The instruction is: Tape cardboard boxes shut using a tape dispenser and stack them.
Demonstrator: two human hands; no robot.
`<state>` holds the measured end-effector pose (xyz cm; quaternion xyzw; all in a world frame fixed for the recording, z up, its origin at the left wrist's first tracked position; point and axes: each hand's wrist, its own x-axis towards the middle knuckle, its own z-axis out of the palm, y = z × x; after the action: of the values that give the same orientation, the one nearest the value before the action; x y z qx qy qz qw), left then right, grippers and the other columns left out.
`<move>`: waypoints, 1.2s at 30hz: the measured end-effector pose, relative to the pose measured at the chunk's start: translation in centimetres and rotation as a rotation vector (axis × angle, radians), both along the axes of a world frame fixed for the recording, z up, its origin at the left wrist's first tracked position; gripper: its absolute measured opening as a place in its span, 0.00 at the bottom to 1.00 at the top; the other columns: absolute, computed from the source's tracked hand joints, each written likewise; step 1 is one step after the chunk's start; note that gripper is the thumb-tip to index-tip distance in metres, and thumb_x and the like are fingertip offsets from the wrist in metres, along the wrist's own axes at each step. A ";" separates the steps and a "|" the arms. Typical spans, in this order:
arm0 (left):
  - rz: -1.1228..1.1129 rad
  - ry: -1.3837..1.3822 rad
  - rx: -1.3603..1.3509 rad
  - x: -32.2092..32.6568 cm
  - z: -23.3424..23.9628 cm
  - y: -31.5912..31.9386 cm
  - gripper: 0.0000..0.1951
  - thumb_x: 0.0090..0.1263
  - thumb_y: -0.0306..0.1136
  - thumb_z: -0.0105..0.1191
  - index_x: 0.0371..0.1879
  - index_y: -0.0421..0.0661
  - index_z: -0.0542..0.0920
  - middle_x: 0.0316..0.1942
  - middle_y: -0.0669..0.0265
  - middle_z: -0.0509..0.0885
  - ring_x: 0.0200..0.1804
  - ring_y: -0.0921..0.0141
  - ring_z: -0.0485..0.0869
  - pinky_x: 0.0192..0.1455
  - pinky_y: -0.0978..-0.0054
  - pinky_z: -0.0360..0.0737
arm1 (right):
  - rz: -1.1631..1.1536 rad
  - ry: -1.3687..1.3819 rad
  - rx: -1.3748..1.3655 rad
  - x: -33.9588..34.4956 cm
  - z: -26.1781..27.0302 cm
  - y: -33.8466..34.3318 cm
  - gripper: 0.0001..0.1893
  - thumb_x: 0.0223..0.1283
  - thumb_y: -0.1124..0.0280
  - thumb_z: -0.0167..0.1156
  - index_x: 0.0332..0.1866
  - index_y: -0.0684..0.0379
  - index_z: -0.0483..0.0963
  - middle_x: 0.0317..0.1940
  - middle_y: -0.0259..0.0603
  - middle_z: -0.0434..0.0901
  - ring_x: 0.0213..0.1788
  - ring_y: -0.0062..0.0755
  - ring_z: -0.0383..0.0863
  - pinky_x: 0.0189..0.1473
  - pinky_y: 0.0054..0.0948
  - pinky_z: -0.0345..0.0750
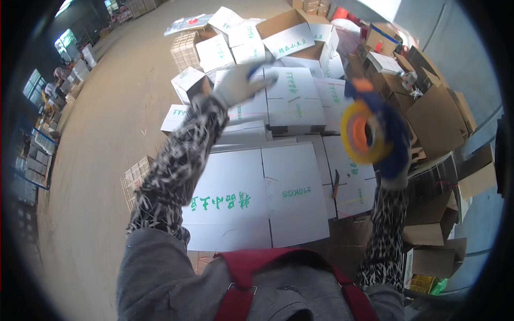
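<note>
Over the stacks of flattened white cardboard cartons (297, 96), my left hand (243, 84), in a pale glove with a blue patch, is held out with thumb and fingers apart and nothing in it. My right hand (391, 140), in a blue and grey glove, grips a tape dispenser with a yellow tape roll (349, 132) on an orange hub; both are blurred by motion. Nearest my body lies a large flat white carton (229, 196) with green print. A small knife or blade-like tool (335, 184) rests on the flat cartons right of it.
Open white boxes (287, 36) are heaped at the far end, beside a woven crate (185, 50). Brown cardboard boxes (435, 120) pile up along the wall on the right. Bare concrete floor (92, 160) runs along the left, with people (52, 90) far off by the windows.
</note>
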<state>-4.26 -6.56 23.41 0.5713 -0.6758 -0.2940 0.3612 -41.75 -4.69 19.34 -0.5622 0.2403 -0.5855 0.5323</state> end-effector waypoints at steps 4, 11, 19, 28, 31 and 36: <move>0.060 -0.747 0.249 6.8 -23.4 1.8 0.50 0.53 0.65 0.59 0.71 0.44 0.59 0.70 0.48 0.61 0.71 0.53 0.60 0.72 0.55 0.57 | 0.016 0.351 0.498 -1.4 -7.5 9.4 0.25 0.63 0.59 0.54 0.56 0.71 0.73 0.43 0.40 0.81 0.43 0.25 0.80 0.48 0.26 0.77; 0.058 -0.847 0.569 6.2 -31.2 6.0 0.41 0.58 0.56 0.61 0.70 0.57 0.62 0.71 0.57 0.62 0.72 0.54 0.60 0.72 0.54 0.58 | -0.145 0.731 0.494 -7.1 -16.2 22.6 0.12 0.54 0.75 0.61 0.44 0.61 0.79 0.45 0.46 0.83 0.47 0.38 0.84 0.49 0.30 0.79; 0.050 -0.837 0.677 5.7 -22.2 6.1 0.38 0.48 0.51 0.69 0.59 0.45 0.75 0.54 0.56 0.81 0.57 0.61 0.79 0.60 0.67 0.76 | -0.216 0.490 0.531 -9.3 -14.7 20.1 0.15 0.61 0.71 0.56 0.49 0.69 0.77 0.42 0.40 0.83 0.43 0.24 0.82 0.48 0.23 0.78; -0.232 -0.773 0.172 -0.9 5.4 16.0 0.20 0.35 0.33 0.67 0.33 0.45 0.86 0.46 0.53 0.83 0.50 0.58 0.81 0.53 0.63 0.76 | -0.138 -0.038 0.436 -15.7 -15.6 9.0 0.12 0.66 0.73 0.55 0.50 0.67 0.77 0.44 0.37 0.81 0.44 0.23 0.81 0.47 0.21 0.77; -0.392 -0.962 -0.111 -4.4 7.7 16.8 0.10 0.41 0.34 0.66 0.23 0.47 0.83 0.54 0.58 0.79 0.61 0.58 0.73 0.66 0.60 0.66 | -0.072 0.057 0.318 -13.7 -7.8 4.5 0.13 0.68 0.70 0.55 0.49 0.68 0.77 0.41 0.36 0.82 0.41 0.20 0.81 0.44 0.19 0.77; -0.063 -1.131 0.016 -6.5 1.6 17.5 0.24 0.46 0.46 0.69 0.46 0.58 0.84 0.68 0.50 0.64 0.71 0.49 0.59 0.75 0.48 0.47 | 0.363 1.023 -0.230 -1.7 4.7 4.4 0.14 0.61 0.60 0.60 0.47 0.57 0.79 0.41 0.40 0.82 0.37 0.32 0.84 0.41 0.28 0.78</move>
<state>-10.75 10.98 25.00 0.6223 -0.7784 0.0421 -0.0703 -43.41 -0.28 24.00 -0.8618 0.3017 -0.1592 0.3753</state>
